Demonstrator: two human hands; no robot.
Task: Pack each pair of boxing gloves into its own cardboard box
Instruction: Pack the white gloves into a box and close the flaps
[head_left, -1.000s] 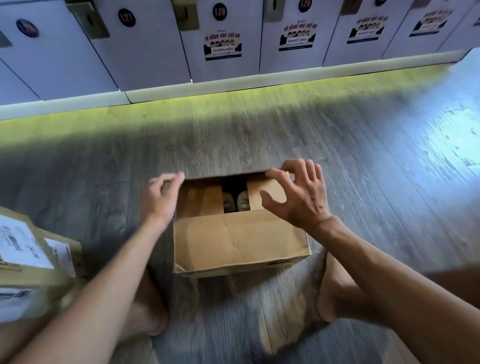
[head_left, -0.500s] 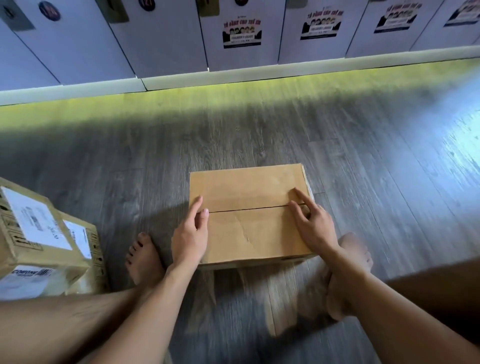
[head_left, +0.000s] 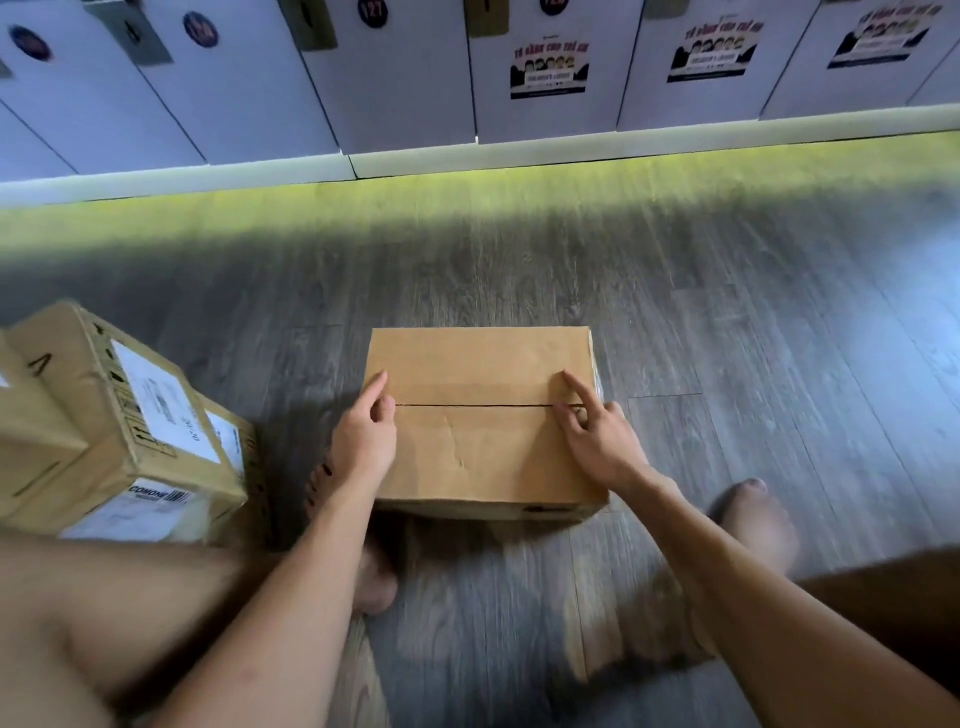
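A brown cardboard box (head_left: 478, 447) sits on the wooden floor in front of me, its two top flaps folded down and meeting at a dark seam. My left hand (head_left: 366, 434) rests on the box's left edge, index finger stretched along the far flap. My right hand (head_left: 597, 436) lies on the right end of the seam, index finger pointing over the far flap, the other fingers bent on the near flap. The gloves inside are hidden by the flaps.
A stack of closed cardboard boxes with shipping labels (head_left: 119, 421) stands at the left. White numbered lockers (head_left: 395, 78) line the far wall. My bare feet (head_left: 758, 525) and knees flank the box on the grey plank floor (head_left: 727, 312).
A second ago the far flaps stood open with the gloves visible inside. Both hands have folded the flaps down and slid to the seam's ends; the view has shifted right.
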